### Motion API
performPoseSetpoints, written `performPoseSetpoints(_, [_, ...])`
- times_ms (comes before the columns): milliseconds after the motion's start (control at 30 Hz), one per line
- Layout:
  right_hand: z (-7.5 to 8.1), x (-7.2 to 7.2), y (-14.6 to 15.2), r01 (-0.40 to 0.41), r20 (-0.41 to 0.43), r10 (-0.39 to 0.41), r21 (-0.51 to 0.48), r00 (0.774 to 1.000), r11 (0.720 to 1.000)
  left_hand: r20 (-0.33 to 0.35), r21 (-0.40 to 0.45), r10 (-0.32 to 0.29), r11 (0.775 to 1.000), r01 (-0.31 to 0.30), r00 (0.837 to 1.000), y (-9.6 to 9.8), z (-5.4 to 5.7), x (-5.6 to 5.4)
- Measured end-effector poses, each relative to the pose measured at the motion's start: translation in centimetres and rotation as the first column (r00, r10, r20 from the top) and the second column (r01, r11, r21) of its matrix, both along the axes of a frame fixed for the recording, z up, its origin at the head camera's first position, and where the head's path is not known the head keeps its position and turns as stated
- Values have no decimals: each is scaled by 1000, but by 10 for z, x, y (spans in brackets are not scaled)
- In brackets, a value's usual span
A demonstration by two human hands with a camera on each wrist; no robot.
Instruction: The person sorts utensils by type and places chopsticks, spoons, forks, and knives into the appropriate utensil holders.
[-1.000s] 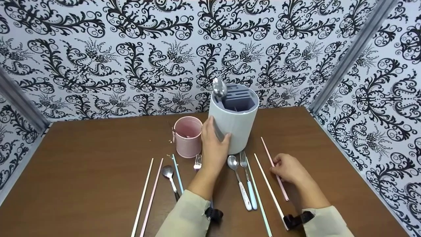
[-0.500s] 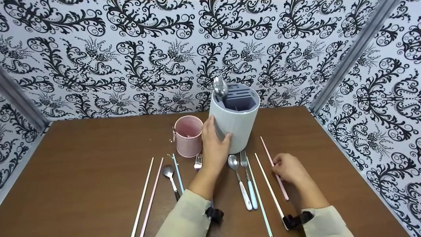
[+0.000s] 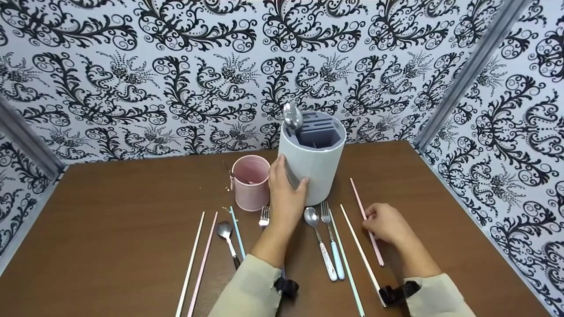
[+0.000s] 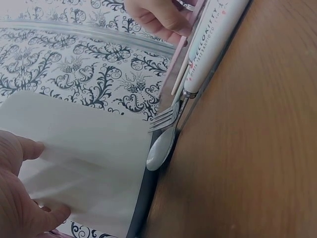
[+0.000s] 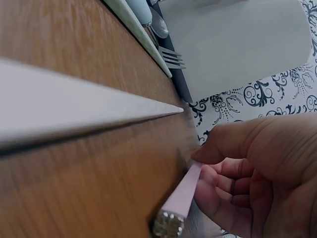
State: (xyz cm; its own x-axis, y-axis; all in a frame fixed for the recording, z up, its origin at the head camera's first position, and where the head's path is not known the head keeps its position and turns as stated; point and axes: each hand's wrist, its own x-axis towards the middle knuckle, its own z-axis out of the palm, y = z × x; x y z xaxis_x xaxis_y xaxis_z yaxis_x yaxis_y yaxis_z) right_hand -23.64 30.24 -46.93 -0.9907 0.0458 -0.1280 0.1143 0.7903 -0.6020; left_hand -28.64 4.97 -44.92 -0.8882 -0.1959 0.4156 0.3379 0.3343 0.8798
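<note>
My left hand grips the near side of a white cylindrical cutlery holder, fingers and thumb spread round its wall. A spoon stands bowl-up in the holder's grey slotted insert. To the right, my right hand pinches a pink chopstick between thumb and fingers. Its glittery end points down-left in the right wrist view, low over the wood. Left of that chopstick lie a white chopstick, a pale green chopstick, a blue-handled fork and a spoon with a patterned handle.
A pink cup stands left of the holder. At left on the brown table lie a white chopstick, a pink chopstick, a black-handled spoon and a blue chopstick. Another fork is partly behind my left arm.
The pink chopstick in my right hand has shifted slightly toward the back of the table. My left hand and the holder keep their place.
</note>
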Motion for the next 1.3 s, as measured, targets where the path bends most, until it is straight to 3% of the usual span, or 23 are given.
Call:
performPoseSetpoints(400, [7,-3,0,53,-41,-62,-196,997,979,2,1,-1,1000,1,1000,0,1,0])
performPoseSetpoints(600, [10,-3,0,57,-55,-83,-369,995,928,5,0,-4,1000,4,1000,0,1,0])
performPoseSetpoints(700, [13,-4,0,58,-49,-92,-482,995,874,13,1,-7,1000,7,1000,0,1,0])
performPoseSetpoints(1000, [24,-3,-1,75,-25,-141,-747,990,660,-10,9,-8,1000,8,1000,-1,1,0])
performPoseSetpoints(1300, [36,1,-8,37,-68,-247,-917,967,398,27,21,-15,1000,15,1000,0,1,-1])
